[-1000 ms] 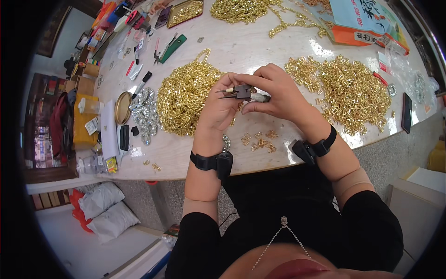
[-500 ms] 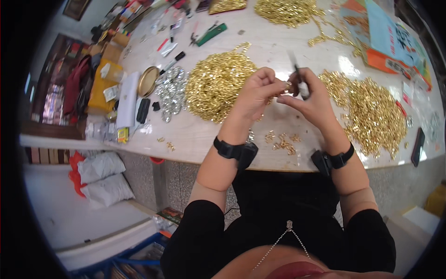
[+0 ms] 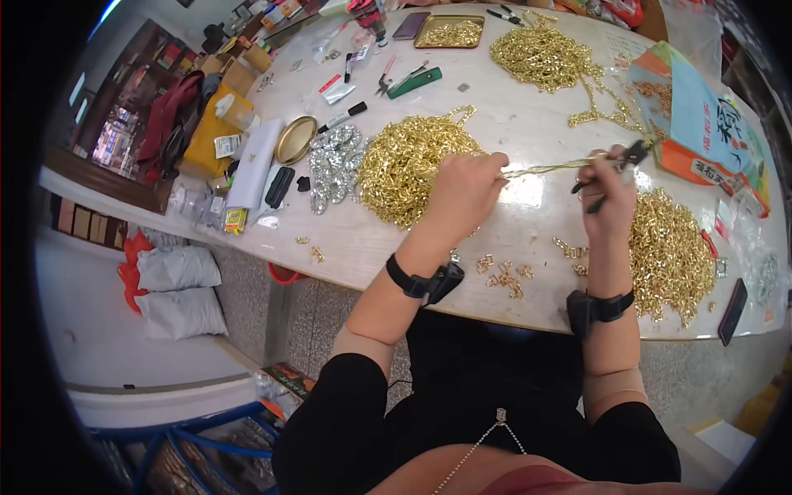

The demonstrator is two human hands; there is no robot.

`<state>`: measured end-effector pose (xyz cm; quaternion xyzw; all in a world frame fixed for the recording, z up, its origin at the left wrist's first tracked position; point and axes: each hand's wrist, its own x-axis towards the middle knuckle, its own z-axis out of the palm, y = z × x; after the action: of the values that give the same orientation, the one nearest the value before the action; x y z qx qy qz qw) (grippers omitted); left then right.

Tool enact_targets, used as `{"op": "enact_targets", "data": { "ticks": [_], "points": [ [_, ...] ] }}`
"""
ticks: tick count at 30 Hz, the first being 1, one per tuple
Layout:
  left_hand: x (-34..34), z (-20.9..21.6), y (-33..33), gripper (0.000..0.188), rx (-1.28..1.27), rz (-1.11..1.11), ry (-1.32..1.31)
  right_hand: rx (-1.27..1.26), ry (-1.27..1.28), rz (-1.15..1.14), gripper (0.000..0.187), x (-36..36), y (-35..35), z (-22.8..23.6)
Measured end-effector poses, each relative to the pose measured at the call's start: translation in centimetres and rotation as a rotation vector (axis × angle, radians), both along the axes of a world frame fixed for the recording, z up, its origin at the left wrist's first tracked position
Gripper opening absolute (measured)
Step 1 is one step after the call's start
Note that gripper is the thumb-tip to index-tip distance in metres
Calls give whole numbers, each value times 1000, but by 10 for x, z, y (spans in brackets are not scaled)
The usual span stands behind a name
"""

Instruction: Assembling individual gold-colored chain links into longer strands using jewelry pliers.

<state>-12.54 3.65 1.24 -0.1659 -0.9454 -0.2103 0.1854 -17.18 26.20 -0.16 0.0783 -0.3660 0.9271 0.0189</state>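
Note:
A thin gold chain [image 3: 546, 168] stretches taut between my hands above the table. One end is pinched in the closed fingers of my left hand [image 3: 466, 194], which is beside a big heap of gold chain [image 3: 404, 169]. My right hand [image 3: 612, 198] is closed round black-headed pliers [image 3: 635, 153] with dark handles, their jaws pointing up and to the right. The chain's other end runs to the fingers of this hand; whether fingers or pliers grip it is hidden. Loose gold links [image 3: 505, 279] lie in front of my hands. Another gold heap [image 3: 672, 256] is right of my right wrist.
Silver chain [image 3: 334, 169], a round gold lid [image 3: 295, 140], a marker [image 3: 343, 116] and a green-handled tool [image 3: 415, 82] are at the left. Farther back are more gold chain [image 3: 544, 58] and a gold tray [image 3: 450, 31]. A printed bag [image 3: 701, 115] and phone [image 3: 733, 312] are at the right.
My hands were close together and have moved apart, the right one to the right and farther out. The gold chain is now stretched between them. My view has shifted slightly.

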Motion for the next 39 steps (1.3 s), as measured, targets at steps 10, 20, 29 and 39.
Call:
{"op": "enact_targets", "data": {
  "ticks": [10,20,29,39],
  "points": [
    [-37,4,-49,16,-316,155,146,-1061,459,549,26,0,77,36],
    [-96,179,-113,57,896,240,-366,-799,388,498,21,1,67,30],
    [-37,351,-58,55,226,-48,861,-392,103,306,22,5,28,20],
    [-29,347,-104,33,47,366,134,-380,-31,216,24,-5,23,9]
  ]
}}
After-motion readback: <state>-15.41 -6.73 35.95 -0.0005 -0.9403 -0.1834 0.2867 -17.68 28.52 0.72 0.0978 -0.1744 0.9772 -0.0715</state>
